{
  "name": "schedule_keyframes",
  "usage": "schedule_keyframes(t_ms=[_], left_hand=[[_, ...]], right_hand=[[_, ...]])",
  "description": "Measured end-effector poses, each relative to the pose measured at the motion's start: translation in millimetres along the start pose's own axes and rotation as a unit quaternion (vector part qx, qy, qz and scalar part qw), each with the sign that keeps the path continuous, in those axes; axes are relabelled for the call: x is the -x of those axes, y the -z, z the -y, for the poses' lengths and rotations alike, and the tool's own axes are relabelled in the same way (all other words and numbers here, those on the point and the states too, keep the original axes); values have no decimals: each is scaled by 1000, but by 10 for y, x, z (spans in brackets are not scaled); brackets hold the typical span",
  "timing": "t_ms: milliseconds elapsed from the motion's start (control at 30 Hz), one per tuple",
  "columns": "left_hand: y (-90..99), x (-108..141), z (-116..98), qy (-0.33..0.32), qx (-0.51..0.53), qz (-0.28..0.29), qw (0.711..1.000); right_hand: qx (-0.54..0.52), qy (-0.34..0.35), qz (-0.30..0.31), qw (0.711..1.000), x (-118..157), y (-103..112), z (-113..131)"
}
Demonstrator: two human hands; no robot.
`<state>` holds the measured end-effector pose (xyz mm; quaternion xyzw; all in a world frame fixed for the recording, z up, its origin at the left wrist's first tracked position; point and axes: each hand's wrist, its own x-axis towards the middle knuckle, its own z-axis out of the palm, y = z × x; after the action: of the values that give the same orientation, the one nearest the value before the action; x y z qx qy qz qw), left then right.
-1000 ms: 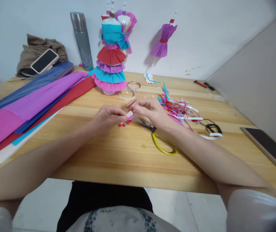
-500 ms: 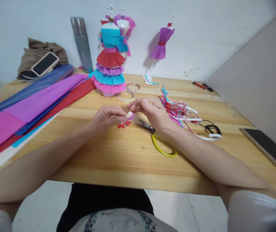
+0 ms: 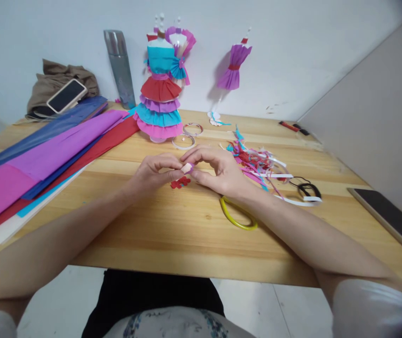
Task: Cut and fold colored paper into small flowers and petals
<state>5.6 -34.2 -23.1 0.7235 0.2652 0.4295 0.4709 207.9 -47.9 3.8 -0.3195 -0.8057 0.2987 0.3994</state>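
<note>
Over the middle of the table, my left hand [image 3: 153, 174] pinches a small piece of white and purple paper [image 3: 187, 167] between thumb and fingers. My right hand [image 3: 219, 171] meets it from the other side, its thumb and fingertips closed about the purple edge. Just below my fingertips lie small red paper cut-outs [image 3: 180, 183] with a bit of blue among them. Scissors rest under my right wrist; only their yellow handle [image 3: 236, 221] shows and the blades are hidden.
Paper scraps [image 3: 257, 162] lie right of my hands, beside a black cord [image 3: 309, 191] and a tablet-like device [image 3: 384, 216]. Coloured paper sheets [image 3: 63, 145] cover the left. Behind stand a layered paper dress on a stand [image 3: 160, 89], a purple one [image 3: 235, 68], tape rolls [image 3: 183, 142] and a bottle [image 3: 120, 70].
My right hand has turned and lowered, its thumb now down at the paper piece and its wrist over the scissor blades. My left hand stays nearly in place, still pinching the paper.
</note>
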Motion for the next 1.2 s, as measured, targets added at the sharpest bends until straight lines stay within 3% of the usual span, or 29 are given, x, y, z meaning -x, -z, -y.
schedule_keyframes(t_ms=[433,800,1033,1200], left_hand=[[11,20,78,-35,-77,-20,996],[-3,14,42,-35,-72,-22,997],[-18,27,34,-18,-80,-48,996],[-11,25,22,-16,-83,-41,996]], right_hand=[[16,-5,-25,1000,-20,-10,-48],[1,-14,-34,999,-16,-24,-60],[75,73,-95,990,35,-14,-17],[153,88,-102,979,69,-20,10]])
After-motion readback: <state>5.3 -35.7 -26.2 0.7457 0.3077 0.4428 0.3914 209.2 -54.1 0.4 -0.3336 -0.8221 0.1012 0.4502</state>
